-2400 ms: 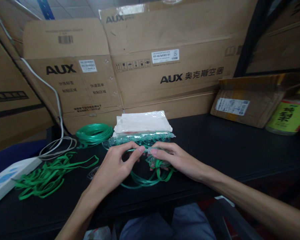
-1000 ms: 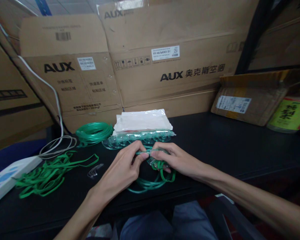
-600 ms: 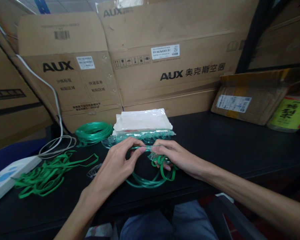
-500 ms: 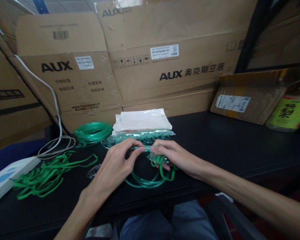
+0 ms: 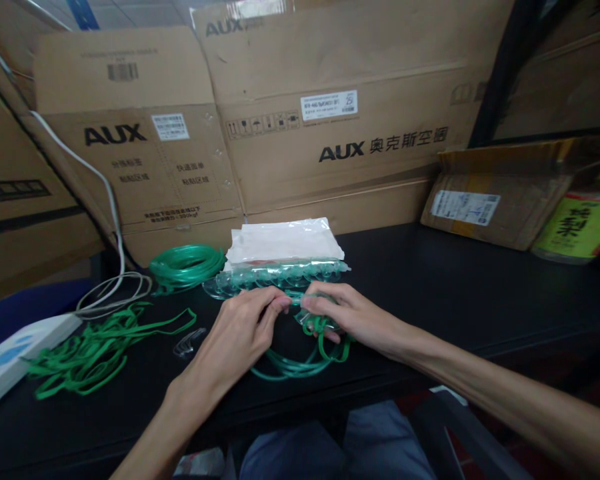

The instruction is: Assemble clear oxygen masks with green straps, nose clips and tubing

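Note:
My left hand (image 5: 247, 327) pinches a piece of clear green tubing (image 5: 294, 297) between thumb and fingertips. Opposite it, my right hand (image 5: 353, 312) is closed around a clear plastic mask (image 5: 305, 321), mostly hidden by the fingers, with its thumb at the tubing. From the right hand dangles a green elastic strap (image 5: 325, 347). Below both hands, loops of green tubing (image 5: 293, 369) hang or rest over the black table. Whether the tubing is joined to the mask, I cannot make out. Just behind the hands lies a row of nested clear green masks (image 5: 285, 271).
White plastic packets (image 5: 285, 241) lie behind the masks, beside a coil of green tubing (image 5: 187, 265). Leftward are a heap of green straps (image 5: 90, 353), small clear pieces (image 5: 187, 341) and a power strip (image 5: 25, 350). Cartons (image 5: 380, 133) wall the back; a labelled jar (image 5: 577, 223) stands right.
My left hand has moved slightly down, its fingers now bunched more tightly on the tubing. The right hand keeps nearly the same place with the mask.

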Tool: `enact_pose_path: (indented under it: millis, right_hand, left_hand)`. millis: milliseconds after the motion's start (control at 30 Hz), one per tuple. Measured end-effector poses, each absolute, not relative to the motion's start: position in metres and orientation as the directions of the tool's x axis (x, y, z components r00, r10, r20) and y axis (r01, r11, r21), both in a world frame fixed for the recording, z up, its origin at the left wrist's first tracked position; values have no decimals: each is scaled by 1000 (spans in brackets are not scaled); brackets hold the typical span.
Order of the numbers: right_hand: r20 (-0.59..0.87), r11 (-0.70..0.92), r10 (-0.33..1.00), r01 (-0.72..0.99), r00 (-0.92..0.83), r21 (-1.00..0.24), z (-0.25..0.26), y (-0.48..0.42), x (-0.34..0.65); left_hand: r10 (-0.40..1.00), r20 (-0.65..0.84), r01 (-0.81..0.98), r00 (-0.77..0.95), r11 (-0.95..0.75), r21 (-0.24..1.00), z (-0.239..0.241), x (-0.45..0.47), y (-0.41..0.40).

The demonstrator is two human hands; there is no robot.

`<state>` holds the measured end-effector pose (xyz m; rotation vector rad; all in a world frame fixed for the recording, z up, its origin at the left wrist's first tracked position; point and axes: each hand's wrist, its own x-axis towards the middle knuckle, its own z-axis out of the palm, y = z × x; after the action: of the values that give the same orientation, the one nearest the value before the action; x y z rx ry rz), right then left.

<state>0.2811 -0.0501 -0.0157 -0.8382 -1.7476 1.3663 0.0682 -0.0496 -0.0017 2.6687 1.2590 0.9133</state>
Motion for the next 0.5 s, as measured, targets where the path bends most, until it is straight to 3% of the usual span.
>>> enact_pose_path:
  millis: [500]
  right_hand:
    - [124,179,857,62,-501,-982,-13,-51,281]
  left_hand:
    - [777,386,600,498,-630,494,-6,72,-50]
